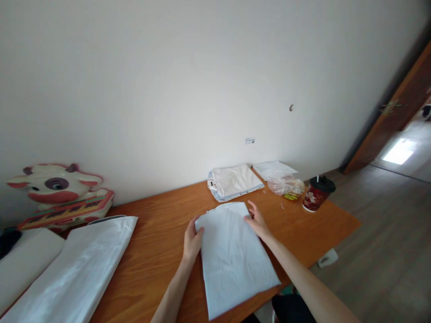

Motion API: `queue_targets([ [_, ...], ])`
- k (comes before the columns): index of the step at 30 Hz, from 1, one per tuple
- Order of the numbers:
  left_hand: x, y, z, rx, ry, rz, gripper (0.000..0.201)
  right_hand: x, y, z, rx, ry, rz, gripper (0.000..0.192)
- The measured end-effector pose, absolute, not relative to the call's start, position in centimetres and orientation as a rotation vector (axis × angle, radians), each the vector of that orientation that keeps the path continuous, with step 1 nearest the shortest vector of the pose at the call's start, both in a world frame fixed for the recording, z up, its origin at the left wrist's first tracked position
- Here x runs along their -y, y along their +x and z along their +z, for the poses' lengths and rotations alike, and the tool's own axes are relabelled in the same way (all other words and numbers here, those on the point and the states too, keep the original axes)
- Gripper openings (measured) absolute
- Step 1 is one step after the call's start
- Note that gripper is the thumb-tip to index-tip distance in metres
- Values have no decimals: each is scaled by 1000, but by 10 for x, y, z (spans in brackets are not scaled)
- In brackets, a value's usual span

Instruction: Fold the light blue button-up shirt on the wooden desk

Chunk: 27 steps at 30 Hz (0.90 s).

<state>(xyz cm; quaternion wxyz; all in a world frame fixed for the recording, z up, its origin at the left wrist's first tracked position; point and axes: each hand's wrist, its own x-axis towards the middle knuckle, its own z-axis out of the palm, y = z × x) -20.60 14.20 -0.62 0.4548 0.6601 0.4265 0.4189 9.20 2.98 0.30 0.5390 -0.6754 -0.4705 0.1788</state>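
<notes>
A folded white cloth point(232, 255) lies lengthwise on the wooden table, its near end reaching the front edge. My left hand point(193, 240) grips its upper left edge, thumb on top and fingers along the side. On the opposite edge, my right hand point(256, 220) pinches the cloth near its upper right corner, with the index finger lifted away. Light creases run down the cloth's upper face. What lies under the fingers is hidden.
Behind the cloth sits a folded cream garment point(235, 179). To its right are a white sheet point(274, 170), a clear plastic bag point(286, 186) and a dark red lidded cup point(317, 194). A cow-shaped toy keyboard point(63, 193) and another white cloth point(90, 264) occupy the left side.
</notes>
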Motion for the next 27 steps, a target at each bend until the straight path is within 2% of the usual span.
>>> queue_targets([
  [4,-134,-202,0,-1170,1852,1076,78,-28,94,-3,1056,-1661,414,75],
  [9,-123,-206,5,-1278,2045,1164,45,-23,90,-1,1234,-1620,228,72],
  [11,-120,-207,6,-1326,2094,1123,37,-20,84,0,1319,-1660,166,72],
  [14,-119,-208,8,-1331,2085,1041,32,-14,72,1,1470,-1773,146,60],
  [16,-119,-207,7,-1273,2094,1003,32,-10,65,3,1578,-1878,145,56],
  [22,-111,-202,-1,-1059,2079,956,47,3,53,22,1749,-2024,126,73],
  [24,-111,-202,-5,-968,2039,1002,51,3,43,33,1836,-1890,62,69],
  [27,-118,-206,-9,-880,2014,1024,53,4,13,50,2141,-1537,91,52],
])
